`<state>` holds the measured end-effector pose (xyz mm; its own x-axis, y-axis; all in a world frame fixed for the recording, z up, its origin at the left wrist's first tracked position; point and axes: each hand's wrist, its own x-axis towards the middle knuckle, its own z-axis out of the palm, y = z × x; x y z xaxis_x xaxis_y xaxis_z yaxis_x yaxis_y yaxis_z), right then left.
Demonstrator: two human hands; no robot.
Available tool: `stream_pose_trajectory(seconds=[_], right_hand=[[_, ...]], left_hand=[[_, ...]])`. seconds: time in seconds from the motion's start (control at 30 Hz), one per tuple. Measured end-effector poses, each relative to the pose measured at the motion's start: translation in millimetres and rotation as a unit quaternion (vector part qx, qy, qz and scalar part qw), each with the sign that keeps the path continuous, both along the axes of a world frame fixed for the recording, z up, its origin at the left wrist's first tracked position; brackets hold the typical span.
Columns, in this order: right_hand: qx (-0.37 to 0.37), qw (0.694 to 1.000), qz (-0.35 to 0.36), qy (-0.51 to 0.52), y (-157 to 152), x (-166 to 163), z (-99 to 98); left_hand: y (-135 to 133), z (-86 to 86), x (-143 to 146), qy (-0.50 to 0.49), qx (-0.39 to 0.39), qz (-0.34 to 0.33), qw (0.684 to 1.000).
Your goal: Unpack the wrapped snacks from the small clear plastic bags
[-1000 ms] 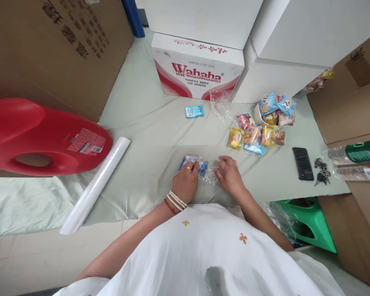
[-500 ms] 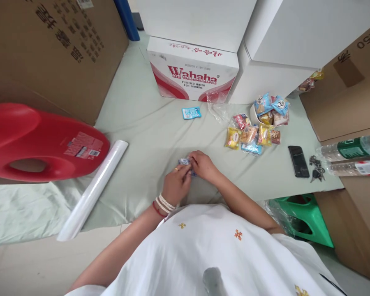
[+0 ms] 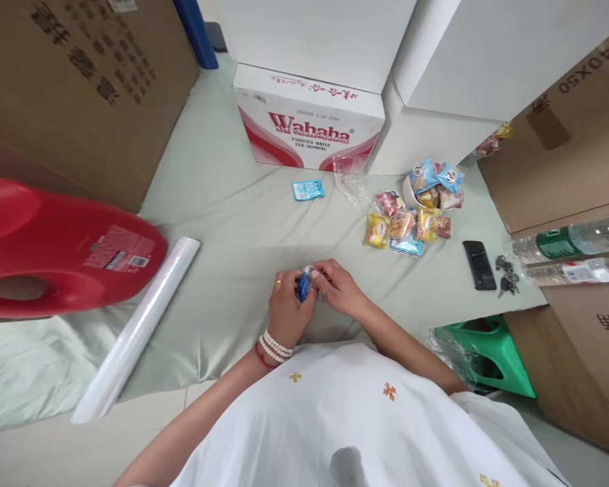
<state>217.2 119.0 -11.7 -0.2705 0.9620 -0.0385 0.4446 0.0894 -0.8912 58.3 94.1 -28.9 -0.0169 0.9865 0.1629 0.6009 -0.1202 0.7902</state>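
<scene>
A small blue packet with shiny edges (image 3: pixel 304 285) is held between my two hands, just above the green cloth (image 3: pixel 233 270) near my body. My left hand (image 3: pixel 288 297), with a ring and white bead bracelets, has its fingers closed around the packet's left side. From the right, my right hand (image 3: pixel 337 287) pinches its upper edge with thumb and fingers. Most of the packet is covered by fingers, so what is inside cannot be told. Farther back lies a flat light-blue packet (image 3: pixel 308 190), apart from both hands.
Wrapped snacks (image 3: pixel 402 224) lie beside a white bowl (image 3: pixel 409 195) of more snacks. Right of them are a phone (image 3: pixel 480 265), keys (image 3: pixel 507 277) and plastic bottles (image 3: pixel 578 239). A Wahaba carton (image 3: pixel 309 132) stands behind. Leftward are a white roll (image 3: pixel 137 331) and red jug (image 3: pixel 71 237).
The packet has been lifted and turned, and more of its blue surface now shows between my fingers. My hands have tilted up around it. The whole view has shifted slightly.
</scene>
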Motion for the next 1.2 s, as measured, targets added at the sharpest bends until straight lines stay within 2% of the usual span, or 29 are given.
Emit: stream_pose_trajectory(seconds=[0.1, 0.17, 0.3, 0.4, 0.5, 0.63, 0.77, 0.87, 0.97, 1.1, 1.17, 1.2], right_hand=[[-0.021, 0.999, -0.020, 0.036, -16.1, 9.8, 6.8], [-0.038, 0.997, -0.041, 0.051, -23.8, 16.8, 6.3], [-0.049, 0.995, -0.087, 0.019, -33.2, 30.2, -5.8], [-0.042, 0.993, -0.108, -0.002, -42.3, 40.1, -18.5], [-0.058, 0.989, -0.130, 0.029, -54.8, 53.9, -26.3], [-0.070, 0.962, -0.240, 0.110, -57.7, 97.5, -21.9], [0.010, 0.902, -0.408, 0.139, -20.5, 172.4, -5.0], [0.084, 0.869, -0.473, 0.118, 29.5, 222.1, 7.8], [0.095, 0.872, -0.479, 0.042, 78.7, 246.3, 15.9], [0.039, 0.883, -0.437, -0.166, 115.7, 247.4, 19.5], [0.024, 0.868, -0.415, -0.271, 121.8, 245.1, 21.2], [0.019, 0.858, -0.408, -0.313, 123.0, 244.7, 22.6]], left_hand=[[-8.0, 12.9, 1.0, -0.045, 0.030, -0.059, 0.997], [-13.6, 15.7, 1.5, -0.059, 0.041, -0.105, 0.992], [-22.4, 9.2, 4.5, -0.050, 0.070, -0.215, 0.973], [-24.6, 3.5, 5.9, -0.064, 0.025, -0.271, 0.960], [-24.9, 0.1, -2.3, -0.075, -0.059, -0.254, 0.963], [-30.3, -5.9, -35.6, -0.004, -0.093, -0.150, 0.984], [-43.1, -10.2, -73.5, 0.068, -0.085, -0.096, 0.990], [-53.5, -10.4, -86.6, 0.088, -0.084, -0.081, 0.989], [-62.9, -12.8, -87.0, 0.089, -0.081, -0.074, 0.990], [-67.3, -14.3, -82.6, 0.063, -0.095, -0.053, 0.992], [-62.5, -2.9, -81.8, 0.017, -0.111, -0.042, 0.993], [-58.7, 8.0, -81.8, -0.017, -0.127, -0.046, 0.991]])
